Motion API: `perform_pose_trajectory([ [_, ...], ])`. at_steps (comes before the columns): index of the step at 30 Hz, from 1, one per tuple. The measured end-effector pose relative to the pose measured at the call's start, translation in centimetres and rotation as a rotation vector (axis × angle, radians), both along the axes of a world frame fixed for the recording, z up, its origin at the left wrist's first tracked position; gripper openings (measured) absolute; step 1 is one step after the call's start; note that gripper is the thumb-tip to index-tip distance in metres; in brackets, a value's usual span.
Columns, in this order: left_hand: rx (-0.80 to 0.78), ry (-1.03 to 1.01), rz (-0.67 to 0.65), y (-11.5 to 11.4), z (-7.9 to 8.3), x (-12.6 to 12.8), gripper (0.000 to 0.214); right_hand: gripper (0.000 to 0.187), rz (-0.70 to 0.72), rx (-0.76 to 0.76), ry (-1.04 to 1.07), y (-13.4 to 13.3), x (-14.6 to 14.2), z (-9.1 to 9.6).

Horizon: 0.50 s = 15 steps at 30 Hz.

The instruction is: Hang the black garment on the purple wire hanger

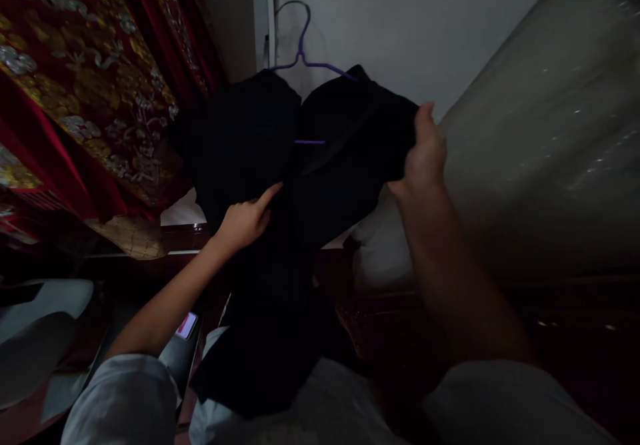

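A black garment (240, 138) hangs on a thin purple hanger (301, 58), with part of the hanger's lower bar showing in the neck opening. My left hand (245, 221) is at the front of the cloth, index finger stretched along it and the other fingers curled in against the fabric. At the garment's right outer edge, my right hand (425, 151) grips the cloth, thumb up and the other fingers hidden behind. The lower part of the garment falls toward my lap. Dark cloth hides most of its folds and seams.
Red cloth with gold and silver embroidery (115, 98) hangs at the left. A pale wall (400, 25) stands behind the hanger, and a large plastic-like cover (545, 165) fills the right. A lit phone (187, 325) lies low at the left, near a grey rounded object (40, 351).
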State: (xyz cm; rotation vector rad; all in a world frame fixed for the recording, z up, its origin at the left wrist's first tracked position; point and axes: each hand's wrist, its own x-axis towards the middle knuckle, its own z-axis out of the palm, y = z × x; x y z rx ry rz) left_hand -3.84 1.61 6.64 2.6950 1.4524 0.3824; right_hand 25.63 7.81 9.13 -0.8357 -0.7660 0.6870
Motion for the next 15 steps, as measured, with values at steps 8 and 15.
perform_pose_trajectory([
  [8,0.002,-0.003,0.033,-0.4,-1.1,1.0,0.033,0.052,0.090,0.019,-0.111,-1.9,-1.3,0.3],
  [15,0.078,-0.496,-0.076,-4.1,-5.6,1.4,0.027,0.059,0.113,-0.076,-0.244,-1.9,0.1,-5.3],
])
